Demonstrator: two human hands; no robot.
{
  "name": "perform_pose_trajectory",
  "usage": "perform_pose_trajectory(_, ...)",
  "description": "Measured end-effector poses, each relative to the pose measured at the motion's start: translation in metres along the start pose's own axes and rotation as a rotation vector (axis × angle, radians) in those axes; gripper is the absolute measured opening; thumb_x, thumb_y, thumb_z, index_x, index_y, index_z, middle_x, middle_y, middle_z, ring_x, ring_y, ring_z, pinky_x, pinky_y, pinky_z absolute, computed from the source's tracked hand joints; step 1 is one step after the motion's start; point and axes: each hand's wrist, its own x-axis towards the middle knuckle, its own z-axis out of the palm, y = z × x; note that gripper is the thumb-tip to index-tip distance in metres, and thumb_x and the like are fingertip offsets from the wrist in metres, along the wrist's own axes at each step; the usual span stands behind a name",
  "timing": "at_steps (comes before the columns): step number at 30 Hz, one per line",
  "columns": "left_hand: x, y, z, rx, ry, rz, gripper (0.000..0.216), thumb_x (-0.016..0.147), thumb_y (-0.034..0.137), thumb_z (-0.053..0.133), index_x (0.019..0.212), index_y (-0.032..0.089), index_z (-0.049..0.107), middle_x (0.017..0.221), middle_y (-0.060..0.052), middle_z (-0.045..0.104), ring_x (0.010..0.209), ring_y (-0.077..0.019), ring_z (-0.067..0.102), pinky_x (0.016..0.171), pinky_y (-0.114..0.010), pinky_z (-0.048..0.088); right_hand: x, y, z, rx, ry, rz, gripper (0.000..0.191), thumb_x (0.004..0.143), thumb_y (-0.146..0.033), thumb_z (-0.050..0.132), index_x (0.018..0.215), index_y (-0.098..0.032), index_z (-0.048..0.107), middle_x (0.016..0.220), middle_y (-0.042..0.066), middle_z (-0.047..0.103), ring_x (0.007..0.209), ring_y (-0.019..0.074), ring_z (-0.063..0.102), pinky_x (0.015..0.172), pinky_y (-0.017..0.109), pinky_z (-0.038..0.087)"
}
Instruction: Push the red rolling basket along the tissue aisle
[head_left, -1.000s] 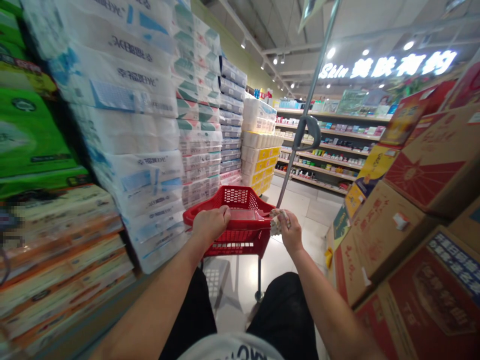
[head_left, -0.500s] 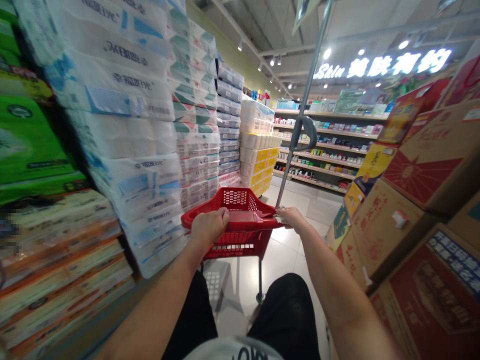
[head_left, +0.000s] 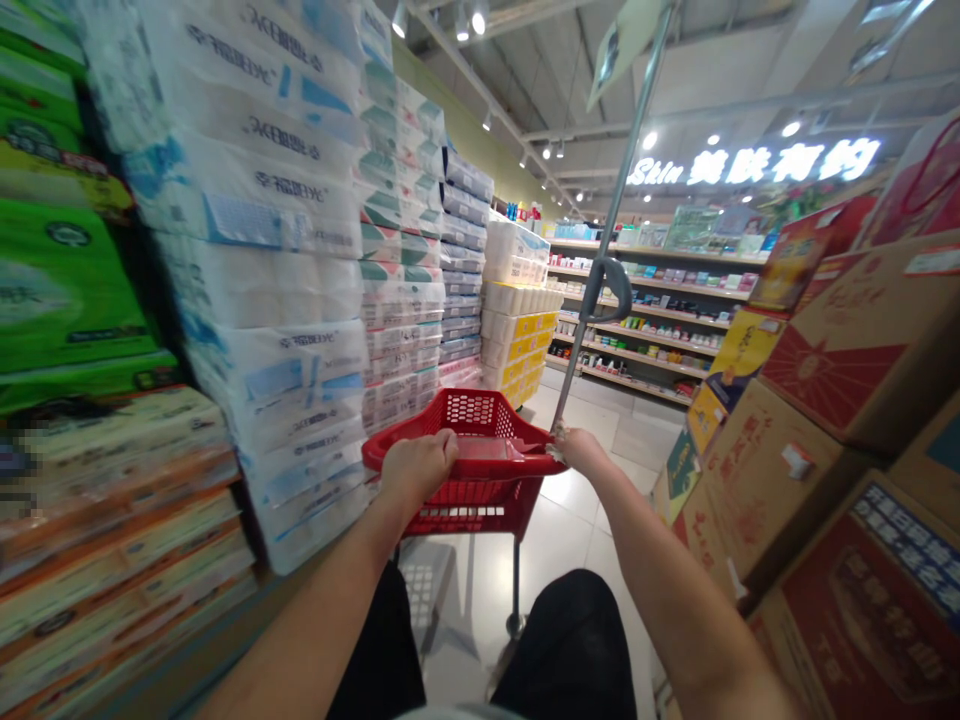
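Observation:
A red plastic shopping cart [head_left: 466, 520] with a perforated basket stands in front of me. My left hand [head_left: 418, 466] is closed around the left part of its red handle [head_left: 487, 462]. At the handle's right end, my right hand [head_left: 581, 452] is closed too, its fingers partly hidden. Something small and whitish shows at those fingers; I cannot make out what it is. A tall metal pole [head_left: 600, 250] with a grey hook-shaped grip [head_left: 609, 290] rises beside my right hand, leaning right. Most of the basket's inside is hidden by the handle.
Stacked toilet paper packs [head_left: 300, 370] line the left, near green packages [head_left: 67, 280]. Cardboard cartons [head_left: 757, 460] are piled along the right. Pale floor tiles [head_left: 592, 495] run between them toward shelves of small goods [head_left: 660, 320] under a lit sign [head_left: 757, 160].
The cart and both hands sit slightly lower in view, with both hands still closed. The left stacks have shifted right and down; the sign has shifted slightly left.

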Motion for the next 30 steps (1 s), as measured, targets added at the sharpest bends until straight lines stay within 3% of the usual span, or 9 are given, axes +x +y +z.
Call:
perform_pose_trajectory(5,-0.002,-0.006,0.001,0.014,0.017,-0.004,0.052,0.096,0.045,0.016,0.104,0.027,0.064,0.091,-0.006,0.074,0.081,-0.0238,0.069,0.072,-0.034,0.044,0.003,-0.010,0.002,0.026,-0.066,-0.010,0.022,0.078,-0.040,0.066,0.088,-0.020,0.064,0.066,0.008,0.066,0.066,0.0226,0.067,0.056,0.027,0.051)
perform_pose_trajectory(9,-0.002,-0.008,0.000,0.021,0.008,-0.003,0.052,0.096,0.045,0.015,0.105,0.027,0.063,0.092,-0.006,0.074,0.082,-0.0236,0.069,0.071,-0.034,0.044,-0.013,0.000,0.003,0.139,-0.146,0.069,0.036,0.087,-0.050,0.051,0.099,-0.017,0.061,0.068,0.010,0.067,0.055,0.0220,0.065,0.051,0.033,0.054)
perform_pose_trajectory(13,-0.002,-0.007,0.000,0.017,-0.001,-0.023,0.052,0.096,0.045,0.016,0.104,0.026,0.063,0.094,-0.006,0.074,0.083,-0.0235,0.068,0.072,-0.034,0.043,-0.026,0.016,0.004,0.450,-0.261,0.060,0.043,0.097,-0.050,0.028,0.119,-0.019,0.048,0.082,0.009,0.069,0.061,0.0182,0.068,0.058,0.033,0.057)
perform_pose_trajectory(15,-0.002,-0.006,-0.001,0.012,-0.006,-0.024,0.051,0.096,0.045,0.016,0.104,0.027,0.063,0.094,-0.005,0.074,0.083,-0.0228,0.068,0.073,-0.033,0.044,-0.026,0.020,0.004,0.494,-0.281,0.064,0.045,0.098,-0.050,0.023,0.121,-0.019,0.046,0.082,0.009,0.069,0.061,0.0179,0.069,0.059,0.033,0.057)
perform_pose_trajectory(17,-0.002,-0.005,-0.002,0.013,-0.012,-0.031,0.051,0.097,0.045,0.016,0.103,0.027,0.063,0.093,-0.005,0.074,0.083,-0.0218,0.068,0.074,-0.033,0.044,-0.022,0.020,0.004,0.307,-0.199,0.020,0.047,0.097,-0.050,0.022,0.111,-0.017,0.052,0.075,0.009,0.067,0.058,0.0185,0.067,0.056,0.033,0.055)
perform_pose_trajectory(20,-0.002,-0.005,-0.004,0.017,-0.018,-0.033,0.051,0.097,0.045,0.016,0.100,0.026,0.063,0.092,-0.005,0.074,0.083,-0.0215,0.069,0.074,-0.032,0.043,-0.017,0.011,0.004,-0.048,-0.009,-0.124,0.041,0.094,-0.049,0.035,0.089,-0.017,0.061,0.068,0.009,0.065,0.062,0.0209,0.065,0.057,0.031,0.051)
perform_pose_trajectory(23,-0.002,-0.004,-0.004,0.021,-0.013,-0.010,0.051,0.096,0.045,0.016,0.100,0.026,0.063,0.091,-0.005,0.074,0.082,-0.0221,0.069,0.073,-0.032,0.044,-0.022,0.001,0.008,-0.158,0.082,-0.240,0.030,0.089,-0.044,0.049,0.079,-0.020,0.064,0.080,0.011,0.068,0.079,0.0223,0.065,0.068,0.029,0.049)
perform_pose_trajectory(27,-0.003,-0.003,-0.005,0.032,-0.019,-0.022,0.051,0.097,0.045,0.016,0.102,0.027,0.063,0.093,-0.005,0.074,0.084,-0.0214,0.069,0.073,-0.031,0.044,-0.040,-0.010,0.014,-0.472,0.187,-0.454,0.039,0.092,-0.036,0.040,0.072,-0.018,0.068,0.088,0.014,0.070,0.085,0.0229,0.064,0.072,0.030,0.046)
perform_pose_trajectory(30,-0.005,-0.003,-0.006,0.025,-0.026,-0.036,0.050,0.097,0.045,0.017,0.104,0.027,0.063,0.095,-0.004,0.074,0.085,-0.0209,0.069,0.073,-0.031,0.043,-0.053,-0.017,0.017,-0.614,0.205,-0.463,0.042,0.094,-0.034,0.038,0.072,-0.017,0.070,0.083,0.015,0.071,0.078,0.0240,0.065,0.069,0.032,0.045)
